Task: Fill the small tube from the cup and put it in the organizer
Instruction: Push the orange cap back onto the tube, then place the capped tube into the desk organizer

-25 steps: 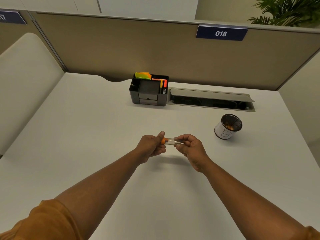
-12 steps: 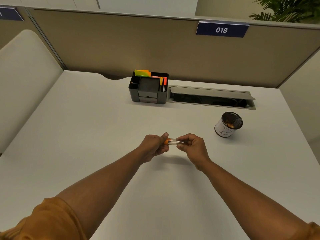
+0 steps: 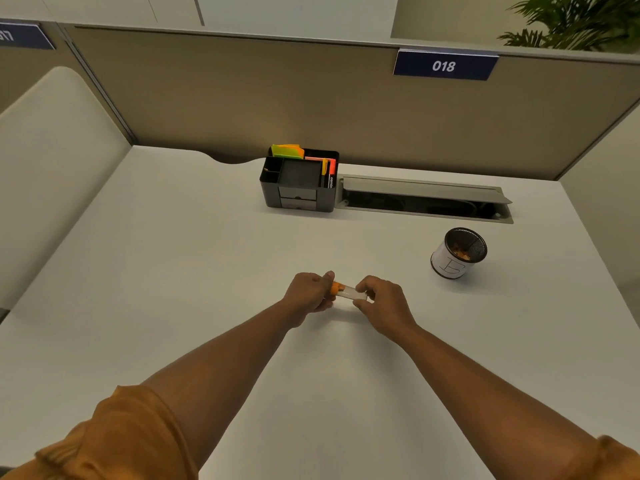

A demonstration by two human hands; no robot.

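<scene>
A small clear tube (image 3: 350, 292) with an orange cap (image 3: 335, 287) lies level between my two hands, just above the middle of the white desk (image 3: 173, 271). My left hand (image 3: 309, 292) pinches the orange cap end. My right hand (image 3: 382, 299) grips the clear body of the tube. To the right stands a black mesh cup (image 3: 459, 252) wrapped in white paper, with small orange pieces inside. The dark grey organizer (image 3: 298, 185) sits at the back of the desk, holding sticky notes and markers.
An open cable trough (image 3: 424, 200) with a raised lid runs along the back of the desk, right of the organizer. A beige partition (image 3: 242, 98) with a blue 018 sign closes the far side. A padded panel (image 3: 45, 168) stands at the left.
Both hands hold the tube in much the same place as before. The left thumb has shifted slightly on the orange cap.
</scene>
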